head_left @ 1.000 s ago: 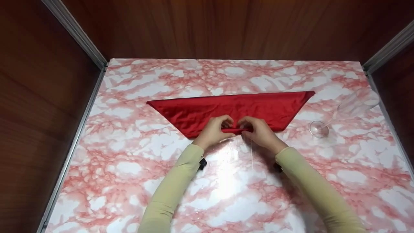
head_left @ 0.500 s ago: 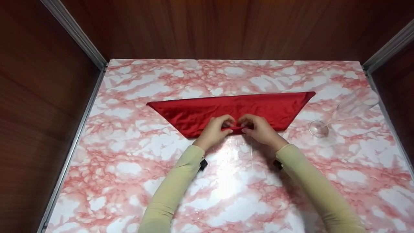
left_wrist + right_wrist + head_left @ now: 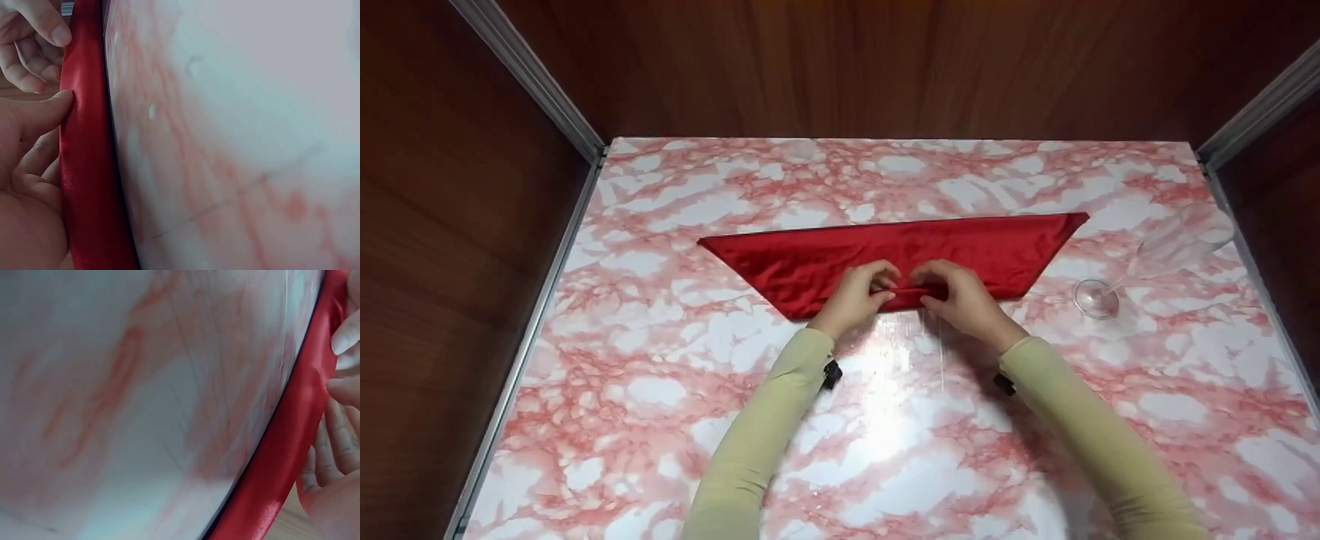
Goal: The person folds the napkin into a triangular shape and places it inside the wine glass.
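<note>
Pinching satiny red trapezoidal cloth (image 3: 885,247), my left hand (image 3: 851,300) and right hand (image 3: 969,306) grip its near edge. Most lies beyond.

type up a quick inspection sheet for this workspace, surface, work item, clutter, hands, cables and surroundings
Surface: red-and-white marbled table, with bright glare just in front of the hands
Work item: red cloth, laid out as a wrinkled trapezoid, longer edge farthest from the person
Clutter: one clear stemmed glass at the right, apart from the cloth
Hands: left hand and right hand close together, both gripping the cloth's near edge
Cables: nothing seen
Surroundings: brown wood-look panels at back, left and right; metal strips at the corners
</note>
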Demonstrator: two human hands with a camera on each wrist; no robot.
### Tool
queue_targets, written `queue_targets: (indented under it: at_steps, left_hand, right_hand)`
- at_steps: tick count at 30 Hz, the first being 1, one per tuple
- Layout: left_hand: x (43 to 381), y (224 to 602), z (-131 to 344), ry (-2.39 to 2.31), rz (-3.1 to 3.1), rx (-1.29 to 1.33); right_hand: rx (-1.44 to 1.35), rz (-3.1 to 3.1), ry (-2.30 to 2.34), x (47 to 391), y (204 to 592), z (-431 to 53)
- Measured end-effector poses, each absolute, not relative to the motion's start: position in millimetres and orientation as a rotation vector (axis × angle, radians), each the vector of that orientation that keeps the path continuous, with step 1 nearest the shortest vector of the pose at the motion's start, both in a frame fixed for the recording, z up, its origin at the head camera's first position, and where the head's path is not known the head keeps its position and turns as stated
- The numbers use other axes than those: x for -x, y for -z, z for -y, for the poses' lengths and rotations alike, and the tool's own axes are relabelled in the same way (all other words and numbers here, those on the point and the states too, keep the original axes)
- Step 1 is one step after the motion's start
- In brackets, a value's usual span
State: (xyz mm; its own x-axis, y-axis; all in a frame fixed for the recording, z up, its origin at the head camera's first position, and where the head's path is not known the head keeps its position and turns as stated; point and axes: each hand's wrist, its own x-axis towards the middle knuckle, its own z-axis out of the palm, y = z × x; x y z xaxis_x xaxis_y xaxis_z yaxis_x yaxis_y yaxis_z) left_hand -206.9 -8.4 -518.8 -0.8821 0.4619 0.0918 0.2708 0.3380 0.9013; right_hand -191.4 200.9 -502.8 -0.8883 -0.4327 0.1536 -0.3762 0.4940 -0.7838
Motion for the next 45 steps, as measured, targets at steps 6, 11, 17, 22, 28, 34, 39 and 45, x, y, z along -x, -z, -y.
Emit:
queue_targets:
  at_steps: [6, 11, 17, 22, 28, 34, 39, 45]
  left_hand:
    - [210, 519, 10, -1.564, -2.410, -0.639]
    - [211, 519, 10, -1.561, -2.398, -0.622]
    - [212, 519, 10, -1.552, -2.411, -0.632]
    - [211, 519, 11, -1.545, -2.414, -0.650]
    - [204, 515, 11, -1.468, -2.475, -0.747]
    - [203, 513, 10, -1.397, -2.540, -0.805]
    - [203, 513, 12, -1.383, -2.537, -0.787]
    - [204, 514, 13, -1.391, -2.533, -0.796]
  right_hand:
    - [0.720, -2.598, 1.372, 192, 504, -200]
    - [0.699, -2.577, 1.352, 195, 507, -202]
    - [0.690, -2.564, 1.326, 198, 510, -201]
    - [0.682, -2.574, 1.302, 201, 509, -200]
    - [0.690, -2.571, 1.333, 203, 507, -202]
    - [0.671, -2.538, 1.368, 203, 507, -202]
    - [0.645, -2.507, 1.370, 204, 508, -201]
    - [0.616, -2.470, 1.404, 204, 509, -201]
